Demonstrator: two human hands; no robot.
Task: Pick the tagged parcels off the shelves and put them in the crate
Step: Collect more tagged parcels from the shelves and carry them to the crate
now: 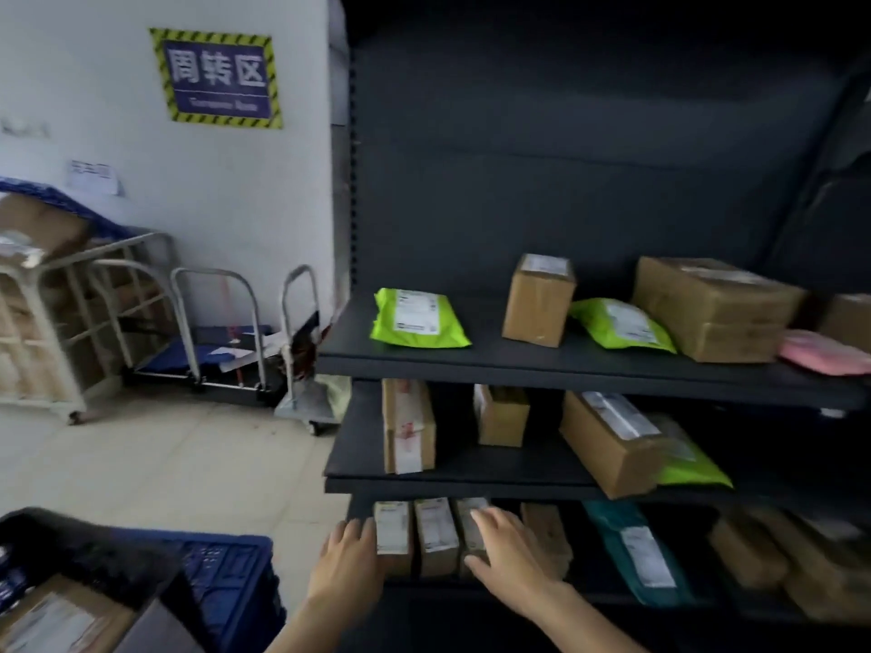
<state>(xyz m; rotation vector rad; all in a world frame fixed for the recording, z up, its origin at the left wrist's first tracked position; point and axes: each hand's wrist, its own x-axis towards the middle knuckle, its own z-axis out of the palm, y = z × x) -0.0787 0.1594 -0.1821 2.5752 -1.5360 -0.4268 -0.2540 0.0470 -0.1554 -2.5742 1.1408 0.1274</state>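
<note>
Both hands are reaching into the left end of the bottom shelf (pixel 594 592), where three small labelled boxes (pixel 436 534) are standing side by side. The left hand (pixel 349 553) is pressing flat, fingers straight, against the leftmost box (pixel 392 530). The right hand (pixel 506 546) is lying spread-fingered, ungripping, over the third box (pixel 466 534). The blue crate (pixel 231 572) is waiting just left.

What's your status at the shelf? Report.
Left hand flat against the row's end box, right hand on the third. Three small boxes not yet lifted. Blue crate lower left, nothing between.
</note>
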